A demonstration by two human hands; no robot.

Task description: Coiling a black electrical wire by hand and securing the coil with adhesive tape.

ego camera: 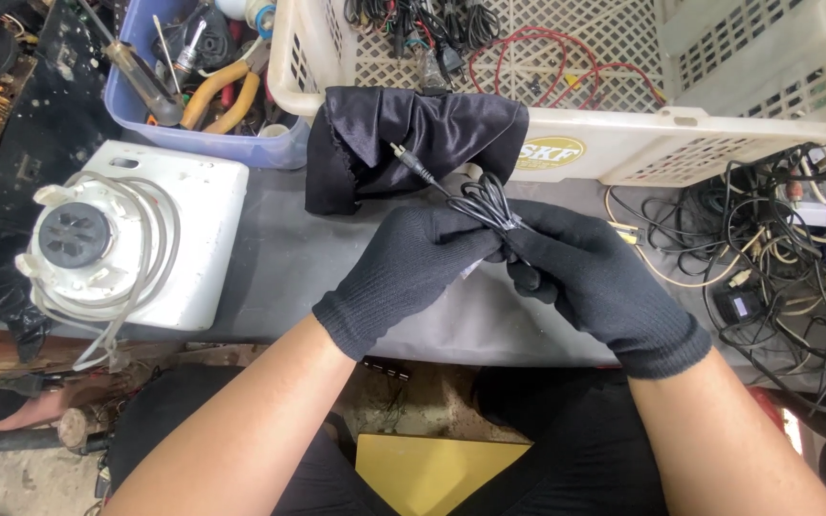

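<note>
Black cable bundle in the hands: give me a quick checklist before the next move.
1. Left hand grips the black cable bundle: ok.
2. Right hand pinches the bundle too: ok.
3. Plug end free, lying over the black cloth: ok.
4. Coils snag-free: cannot tell.
5. Grey table bare beside the hands: ok.
6. White basket within reach behind: ok.
</note>
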